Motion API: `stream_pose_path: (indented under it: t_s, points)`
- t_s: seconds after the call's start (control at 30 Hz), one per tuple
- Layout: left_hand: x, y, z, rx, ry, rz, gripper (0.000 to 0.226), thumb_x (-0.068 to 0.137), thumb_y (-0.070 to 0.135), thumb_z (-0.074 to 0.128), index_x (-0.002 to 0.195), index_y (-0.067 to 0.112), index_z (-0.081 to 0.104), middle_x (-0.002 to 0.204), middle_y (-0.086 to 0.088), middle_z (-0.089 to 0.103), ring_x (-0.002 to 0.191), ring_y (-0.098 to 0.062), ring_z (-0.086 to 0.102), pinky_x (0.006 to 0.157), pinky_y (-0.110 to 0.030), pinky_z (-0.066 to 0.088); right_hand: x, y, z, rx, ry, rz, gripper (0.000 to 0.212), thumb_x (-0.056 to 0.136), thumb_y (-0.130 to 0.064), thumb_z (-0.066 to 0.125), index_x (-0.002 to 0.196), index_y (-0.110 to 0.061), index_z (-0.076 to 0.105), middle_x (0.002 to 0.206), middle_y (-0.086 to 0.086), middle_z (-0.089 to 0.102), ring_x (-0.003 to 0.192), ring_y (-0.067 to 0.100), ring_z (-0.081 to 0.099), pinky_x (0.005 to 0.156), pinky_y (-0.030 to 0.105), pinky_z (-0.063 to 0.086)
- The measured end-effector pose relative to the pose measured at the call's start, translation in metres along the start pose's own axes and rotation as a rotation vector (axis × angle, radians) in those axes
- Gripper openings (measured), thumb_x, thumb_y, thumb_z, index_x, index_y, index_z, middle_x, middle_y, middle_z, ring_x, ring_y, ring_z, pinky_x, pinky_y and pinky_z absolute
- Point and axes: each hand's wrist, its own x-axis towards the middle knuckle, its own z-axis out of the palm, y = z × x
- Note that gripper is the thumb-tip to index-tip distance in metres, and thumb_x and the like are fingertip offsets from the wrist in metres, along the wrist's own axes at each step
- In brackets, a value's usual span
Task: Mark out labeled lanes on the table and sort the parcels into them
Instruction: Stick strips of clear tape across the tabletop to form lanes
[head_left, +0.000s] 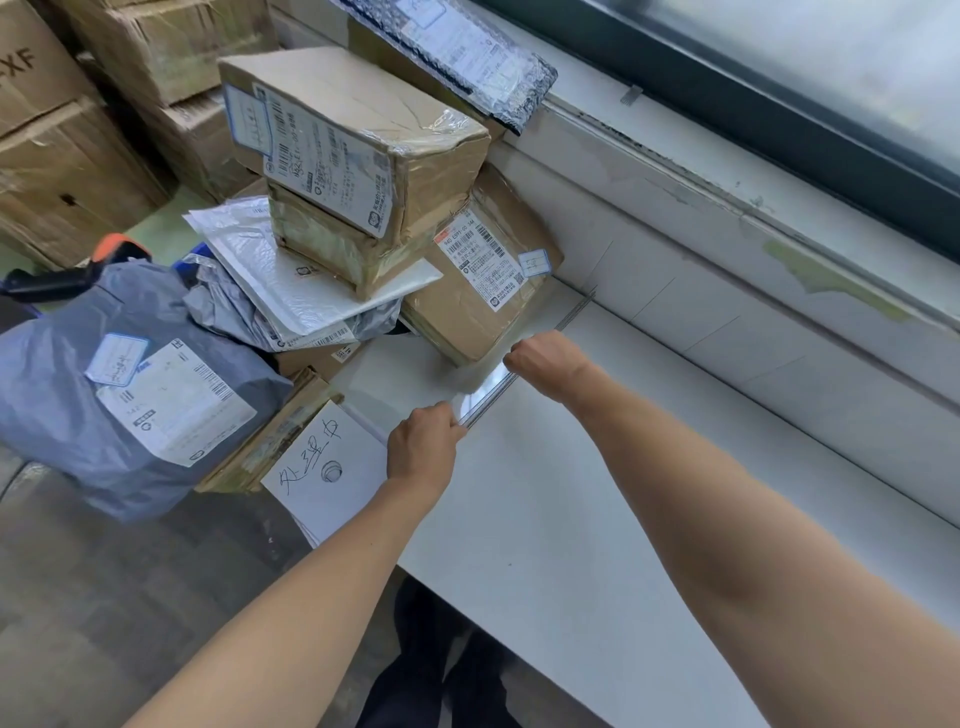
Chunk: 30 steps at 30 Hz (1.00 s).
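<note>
A strip of clear tape (480, 387) stretches between my two hands across the white table (597, 493). My left hand (423, 447) pinches its near end. My right hand (548, 364) is closed on it farther along, and a thin line of tape (574, 312) runs on toward the wall. A white paper label (324, 480) with handwritten characters lies at the table's near left edge. Parcels are piled at the table's left end: a taped cardboard box (358, 150) on top, a flat brown box (478, 291) beside my right hand, white mailers (306, 280), and a grey poly bag (124, 384).
A bubble mailer (467, 57) leans on the window sill at the back. Large cartons (78, 130) stand on the floor at the far left. A white wall ledge (727, 270) and a window frame border the table's far side. My legs show below the table edge.
</note>
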Motion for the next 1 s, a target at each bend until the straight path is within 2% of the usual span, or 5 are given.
stream_pose_path:
  t_s: [0.13,0.23,0.53,0.83,1.0]
  points:
    - [-0.003,0.002,-0.003,0.028,0.034,0.045,0.016,0.100,0.023,0.051,0.091,0.011,0.057,0.091,-0.009,0.067,0.079,-0.031,0.060,0.065,-0.035,0.044,0.000,0.010,-0.012,0.012,-0.033,-0.033,0.022,0.091,0.005,0.049,0.093,-0.011,0.065,0.091,0.007,0.067,0.079,0.028,0.063,0.062,0.030,0.047]
    - [-0.003,0.004,-0.009,0.041,0.097,0.073,0.018,0.102,0.026,0.047,0.097,0.011,0.056,0.092,-0.009,0.069,0.073,-0.029,0.057,0.061,-0.033,0.038,0.001,0.021,-0.025,0.011,-0.030,-0.059,0.025,0.085,0.009,0.048,0.083,-0.016,0.051,0.082,0.005,0.054,0.070,0.027,0.047,0.059,0.029,0.036]
    - [0.000,0.000,-0.040,-0.039,0.131,0.150,0.018,0.100,0.031,0.048,0.097,0.017,0.059,0.090,-0.002,0.070,0.082,-0.029,0.063,0.067,-0.037,0.048,-0.008,0.041,-0.052,0.171,0.012,-0.079,0.031,0.093,-0.001,0.051,0.118,-0.017,0.061,0.110,0.003,0.065,0.094,0.027,0.063,0.064,0.029,0.035]
    - [-0.030,0.020,-0.038,-0.188,-0.102,0.240,0.021,0.095,0.037,0.055,0.113,0.031,0.063,0.085,0.014,0.066,0.082,-0.014,0.062,0.070,-0.030,0.050,-0.062,0.057,-0.060,0.421,-0.323,0.028,0.027,0.091,-0.005,0.052,0.105,-0.019,0.070,0.106,0.002,0.068,0.093,0.025,0.062,0.077,0.030,0.048]
    - [-0.064,0.055,-0.010,-0.137,-0.205,0.293,0.017,0.086,0.033,0.059,0.102,0.029,0.063,0.075,0.016,0.060,0.075,-0.010,0.059,0.063,-0.025,0.044,-0.115,0.048,-0.040,0.449,-0.408,0.134,0.025,0.084,-0.002,0.056,0.098,-0.014,0.073,0.101,0.006,0.071,0.093,0.029,0.067,0.081,0.037,0.054]
